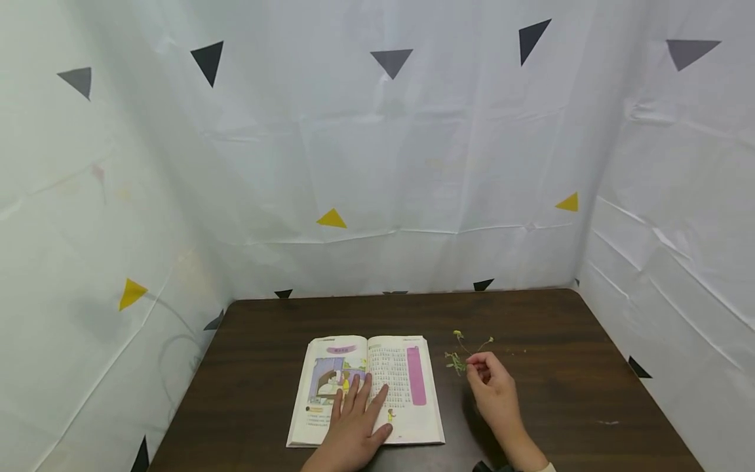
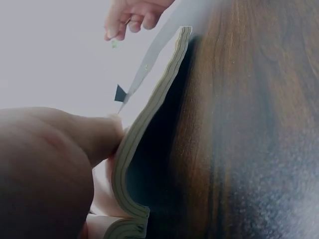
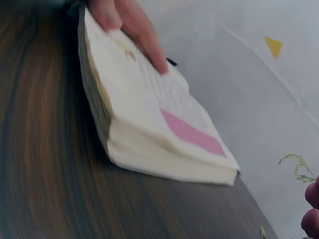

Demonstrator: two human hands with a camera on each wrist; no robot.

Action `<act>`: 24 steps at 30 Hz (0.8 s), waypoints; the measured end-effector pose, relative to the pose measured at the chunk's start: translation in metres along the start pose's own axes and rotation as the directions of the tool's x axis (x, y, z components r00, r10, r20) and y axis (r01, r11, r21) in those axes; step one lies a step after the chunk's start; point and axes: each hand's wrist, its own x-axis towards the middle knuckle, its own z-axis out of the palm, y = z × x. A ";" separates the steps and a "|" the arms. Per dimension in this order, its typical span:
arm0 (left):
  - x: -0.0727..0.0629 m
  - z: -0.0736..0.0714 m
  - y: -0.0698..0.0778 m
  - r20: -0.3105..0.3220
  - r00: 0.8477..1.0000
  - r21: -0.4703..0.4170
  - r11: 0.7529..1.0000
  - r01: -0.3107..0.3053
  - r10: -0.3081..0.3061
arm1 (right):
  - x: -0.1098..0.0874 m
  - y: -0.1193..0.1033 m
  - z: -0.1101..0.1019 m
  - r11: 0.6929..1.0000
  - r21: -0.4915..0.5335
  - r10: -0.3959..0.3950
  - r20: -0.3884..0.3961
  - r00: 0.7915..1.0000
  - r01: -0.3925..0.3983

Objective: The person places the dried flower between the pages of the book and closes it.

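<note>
An open book (image 1: 418, 425) with printed text, a colored picture and a pink panel lies on the dark wooden table. My left hand (image 1: 352, 425) rests flat across its lower pages, fingers spread; the left wrist view shows the thumb side of this hand (image 2: 47, 154) against the page edges (image 2: 164, 88). To the right of the book, my right hand (image 1: 497, 401) pinches a thin sprig of small yellow flowers (image 1: 456, 363) just above the table. In the right wrist view only fingertips (image 3: 312, 221) and part of the sprig (image 3: 302, 167) show at the right edge.
The brown wood-grain table (image 1: 248, 393) has rounded far corners. White sheeting (image 1: 354, 151) with black, grey and yellow triangles hangs behind it and along both sides. Tiny bits (image 1: 524, 351) lie on the table to the right of the sprig.
</note>
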 end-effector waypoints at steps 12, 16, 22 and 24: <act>0.001 -0.002 0.002 -0.011 1.000 0.045 0.999 0.013 -0.012 | -0.023 -0.020 0.050 0.987 0.140 0.060 0.118 0.991 -0.077; 0.001 -0.001 0.001 -0.021 1.000 0.070 0.997 0.018 -0.017 | -0.033 -0.034 0.065 0.971 0.213 0.083 0.141 0.987 -0.112; 0.001 -0.001 0.002 -0.024 1.000 0.076 0.997 0.018 -0.017 | -0.044 -0.052 0.091 0.938 0.310 0.086 0.223 0.971 -0.155; 0.001 0.000 0.002 -0.027 1.000 0.073 0.997 0.017 -0.015 | -0.044 -0.054 0.100 0.924 0.346 0.083 0.237 0.968 -0.164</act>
